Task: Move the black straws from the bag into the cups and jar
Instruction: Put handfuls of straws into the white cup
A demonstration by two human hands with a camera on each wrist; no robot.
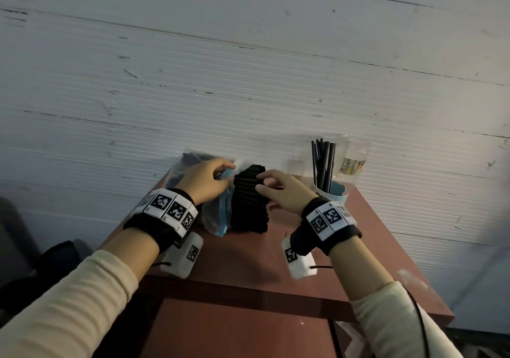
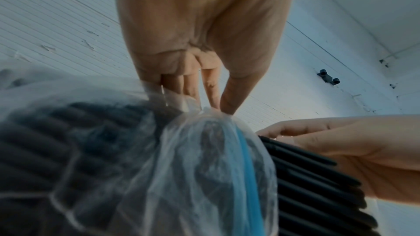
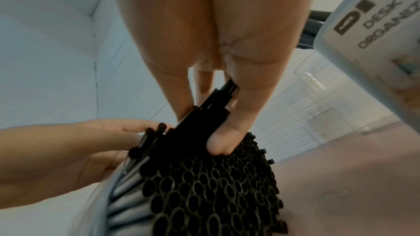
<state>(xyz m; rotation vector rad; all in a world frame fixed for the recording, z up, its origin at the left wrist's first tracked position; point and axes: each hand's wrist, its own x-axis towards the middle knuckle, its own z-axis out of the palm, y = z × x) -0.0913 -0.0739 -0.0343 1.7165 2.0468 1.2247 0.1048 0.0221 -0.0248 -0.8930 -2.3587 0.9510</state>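
Both hands work a bundle of black straws out of a clear bag on the table.

The left hand (image 1: 205,180) pinches the bag (image 1: 214,214) by its gathered plastic; the right hand (image 1: 278,189) curls its fingers around the top of the straw bundle (image 1: 248,200), which sticks out of the bag. More straws stand in a cup (image 1: 329,192) near the right hand, beside a jar (image 1: 353,158) on the table (image 1: 248,261).

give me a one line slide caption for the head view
Left hand pinches the clear bag while the right hand grips black straws; more stand in a cup.
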